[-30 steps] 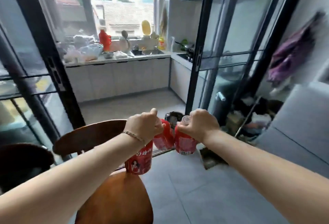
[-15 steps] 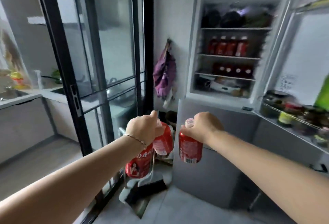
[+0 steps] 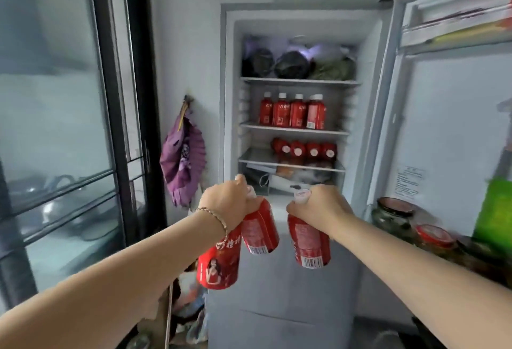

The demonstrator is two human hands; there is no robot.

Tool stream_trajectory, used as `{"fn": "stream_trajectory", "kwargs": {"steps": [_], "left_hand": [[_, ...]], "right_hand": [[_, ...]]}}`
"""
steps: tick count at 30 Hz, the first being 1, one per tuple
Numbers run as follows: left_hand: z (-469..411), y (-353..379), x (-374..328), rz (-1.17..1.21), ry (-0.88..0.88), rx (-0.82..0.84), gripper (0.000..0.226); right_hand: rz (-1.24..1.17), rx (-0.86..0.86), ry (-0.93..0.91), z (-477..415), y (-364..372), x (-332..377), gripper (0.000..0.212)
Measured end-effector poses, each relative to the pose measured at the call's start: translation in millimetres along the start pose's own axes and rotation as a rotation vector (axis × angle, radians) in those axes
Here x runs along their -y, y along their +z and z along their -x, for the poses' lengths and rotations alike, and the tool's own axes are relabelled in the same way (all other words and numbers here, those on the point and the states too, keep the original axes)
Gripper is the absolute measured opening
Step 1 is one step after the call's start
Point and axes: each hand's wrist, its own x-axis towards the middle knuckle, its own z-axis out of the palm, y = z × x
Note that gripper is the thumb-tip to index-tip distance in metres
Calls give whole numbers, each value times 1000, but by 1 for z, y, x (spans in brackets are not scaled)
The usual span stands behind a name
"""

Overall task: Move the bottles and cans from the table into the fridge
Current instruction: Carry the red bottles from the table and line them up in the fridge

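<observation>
Bottles (image 3: pixel 311 243) hang by necks, 2 gripped in L hand (image 3: pixel 225 202), 1 in R hand (image 3: pixel 318 204), before open fridge (image 3: pixel 231 85).

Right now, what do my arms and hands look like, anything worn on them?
Both forearms are bare: no sleeves, no gloves. A thin chain bracelet circles the wrist of the left hand; the right hand shows no bracelet or watch.
</observation>
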Motion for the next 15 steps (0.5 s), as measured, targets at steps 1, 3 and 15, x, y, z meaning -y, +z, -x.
{"fn": "stream_trajectory", "kwargs": {"steps": [1,3,15], "left_hand": [[-19,0,-1,5,11,-22,36],[-65,1,1,63,16,-89,36],[-311,15,30,198,220,-409,36]], "right_hand": [[-51,-16,-6,-20,-3,-3,30],[-136,-76,-20,-67,-9,-7,28],[-286,-546,18,-278,-18,13,26]]}}
